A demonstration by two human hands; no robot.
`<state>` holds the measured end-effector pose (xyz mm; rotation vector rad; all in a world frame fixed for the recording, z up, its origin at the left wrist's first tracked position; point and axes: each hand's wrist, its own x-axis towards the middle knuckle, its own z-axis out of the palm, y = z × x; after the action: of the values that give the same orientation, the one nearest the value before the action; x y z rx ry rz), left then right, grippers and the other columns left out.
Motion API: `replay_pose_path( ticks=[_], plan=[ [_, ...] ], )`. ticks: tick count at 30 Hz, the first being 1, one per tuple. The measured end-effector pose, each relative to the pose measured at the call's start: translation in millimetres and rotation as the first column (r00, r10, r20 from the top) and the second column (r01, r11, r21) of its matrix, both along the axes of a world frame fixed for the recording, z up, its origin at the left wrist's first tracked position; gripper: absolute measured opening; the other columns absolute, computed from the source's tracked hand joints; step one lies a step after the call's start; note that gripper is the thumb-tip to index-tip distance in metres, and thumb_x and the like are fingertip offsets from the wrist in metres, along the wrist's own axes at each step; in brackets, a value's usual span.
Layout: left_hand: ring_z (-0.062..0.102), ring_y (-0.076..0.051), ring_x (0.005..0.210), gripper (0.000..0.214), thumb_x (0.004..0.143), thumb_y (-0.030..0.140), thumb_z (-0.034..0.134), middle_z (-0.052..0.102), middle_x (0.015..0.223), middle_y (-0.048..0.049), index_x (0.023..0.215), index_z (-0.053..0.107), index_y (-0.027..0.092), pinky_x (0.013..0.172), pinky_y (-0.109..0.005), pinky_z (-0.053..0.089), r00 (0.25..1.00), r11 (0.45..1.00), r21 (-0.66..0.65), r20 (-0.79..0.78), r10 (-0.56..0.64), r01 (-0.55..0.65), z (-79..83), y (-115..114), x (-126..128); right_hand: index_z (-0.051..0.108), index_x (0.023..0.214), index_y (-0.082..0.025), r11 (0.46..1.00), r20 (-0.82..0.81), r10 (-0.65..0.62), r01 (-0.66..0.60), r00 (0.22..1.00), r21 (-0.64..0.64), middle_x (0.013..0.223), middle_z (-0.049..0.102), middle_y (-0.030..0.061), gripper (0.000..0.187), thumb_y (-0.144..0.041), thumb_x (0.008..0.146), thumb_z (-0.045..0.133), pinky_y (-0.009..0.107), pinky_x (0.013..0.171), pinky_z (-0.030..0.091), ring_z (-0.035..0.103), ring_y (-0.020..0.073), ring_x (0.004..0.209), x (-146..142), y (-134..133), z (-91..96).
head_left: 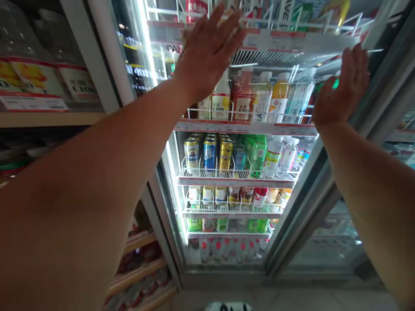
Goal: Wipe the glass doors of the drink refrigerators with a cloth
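Note:
Both my arms reach up in front of a lit drinks fridge (223,183). My left hand (210,56) is raised before the upper shelves, its fingers stretched out and a little apart. It covers part of the top price rail (285,41) and some bottles; I cannot tell if the fingertips touch anything. My right hand (342,88) is up at the right side, fingers extended, close to the fridge's door frame (372,99). Nothing shows in it. Between the hands stand juice bottles with white labels (243,101) and an orange drink bottle (279,97).
Lower shelves hold a blue can (209,153), a gold can (225,154), green bottles (258,154) and several red-capped bottles (227,248). Large bottles (35,73) fill a shelf at left. A glass door (327,242) stands at right, above the floor (292,298).

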<state>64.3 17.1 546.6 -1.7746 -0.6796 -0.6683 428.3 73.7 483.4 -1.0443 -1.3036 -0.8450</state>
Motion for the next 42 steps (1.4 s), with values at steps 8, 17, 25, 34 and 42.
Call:
replay_pose_path(
  ticks=[8,17,25,34,42],
  plan=[
    [0.015,-0.018,0.161,0.052,0.111,0.024,0.025,0.024,0.171,0.0059,0.163,0.031,0.03,0.133,-0.052,0.021,0.92,0.983,-0.179,-0.391,-0.025,-0.05,-34.1,-8,-2,0.029,0.163,-0.025,1.0,0.057,-0.028,0.028,0.998,-0.002,0.17,0.024,-0.0015,0.068,-0.039,0.097,0.026,0.049,0.133,0.019,0.018,0.0187,0.161,14,15,0.3],
    [0.015,-0.025,0.161,0.057,0.109,0.038,0.033,0.025,0.171,0.0004,0.165,0.03,0.026,0.134,-0.053,0.017,0.958,0.983,-0.166,-0.287,0.028,-0.079,-61.5,-12,3,0.032,0.162,-0.018,1.0,0.055,0.01,-0.01,0.998,0.003,0.17,0.026,0.0063,0.066,-0.038,0.1,0.028,0.057,0.129,0.021,0.02,0.0265,0.16,9,8,-0.2],
    [0.01,-0.028,0.161,0.067,0.104,0.024,0.042,0.016,0.173,-0.0004,0.168,0.024,0.025,0.133,-0.059,0.012,0.996,0.999,-0.013,0.077,0.044,-0.043,-25.4,-8,-16,0.032,0.162,-0.029,0.999,0.028,-0.011,0.01,1.0,0.032,0.168,0.029,-0.0027,0.065,-0.041,0.099,0.025,0.049,0.131,0.023,0.021,0.0193,0.16,8,9,-1.0],
    [0.018,-0.023,0.16,0.058,0.107,0.026,0.039,0.028,0.17,0.0034,0.164,0.03,0.032,0.133,-0.053,0.018,0.932,0.987,-0.155,-0.363,-0.016,-0.044,-32.0,-13,-30,0.032,0.163,-0.025,1.0,0.038,0.01,-0.01,0.999,0.004,0.169,0.026,-0.0005,0.065,-0.041,0.1,0.028,0.048,0.131,0.022,0.021,0.0205,0.16,9,9,-0.6],
    [0.011,-0.021,0.161,0.058,0.109,0.039,0.038,0.024,0.171,0.0046,0.165,0.028,0.033,0.135,-0.047,0.012,0.937,0.988,-0.147,-0.35,-0.005,-0.049,-63.7,-11,-20,0.033,0.162,-0.022,0.999,0.063,0.029,-0.031,0.998,0.041,0.168,0.029,0.0019,0.063,-0.04,0.103,0.03,0.053,0.13,0.023,0.023,0.0235,0.159,10,9,-2.1]
  ],
)
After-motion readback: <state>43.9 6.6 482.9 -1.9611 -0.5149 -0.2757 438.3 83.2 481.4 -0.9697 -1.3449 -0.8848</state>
